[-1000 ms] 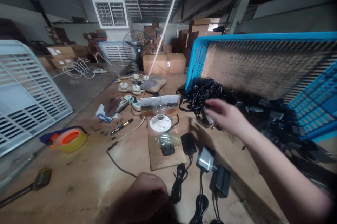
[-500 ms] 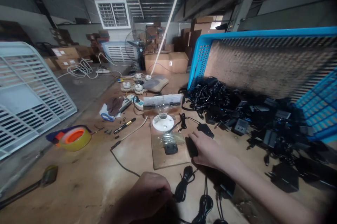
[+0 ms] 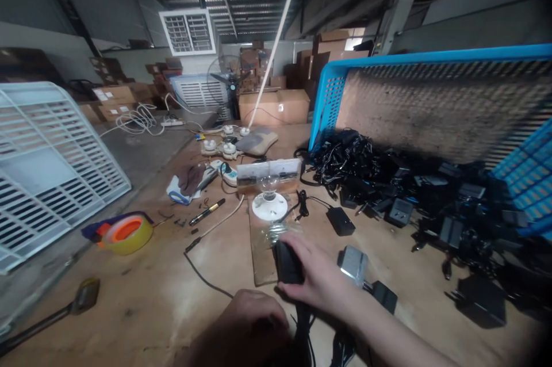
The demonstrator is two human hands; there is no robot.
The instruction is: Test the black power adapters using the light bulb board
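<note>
Along the left edge of the frame a white louvered metal grille (image 3: 47,177) leans by the bench, and at lower left a long-handled tool with a dull metal head (image 3: 84,298) lies on the wooden workbench (image 3: 142,309), near a roll of yellow tape with an orange core (image 3: 127,234). Further in lie a white cloth (image 3: 181,188) and a black-and-gold pen (image 3: 207,211), with white lamp holders (image 3: 228,148) wired together beyond them. At centre, a bulb in a white porcelain lamp holder (image 3: 269,206) stands at the far end of a plywood board (image 3: 263,263). The left hand (image 3: 250,321) sits at the bottom of the frame, closed and close to the right hand but apart from it; whatever it may hold is hidden. The right hand (image 3: 314,275) is cupped over a black power adapter (image 3: 287,263) at the near part of the board, its fingers wrapped on the adapter's side. To the right, a smaller black adapter (image 3: 340,220) and a grey adapter (image 3: 353,263) lie loose, and beyond them a heap of black adapters and cables (image 3: 431,200) spreads before a tipped blue plastic crate (image 3: 431,102).
</note>
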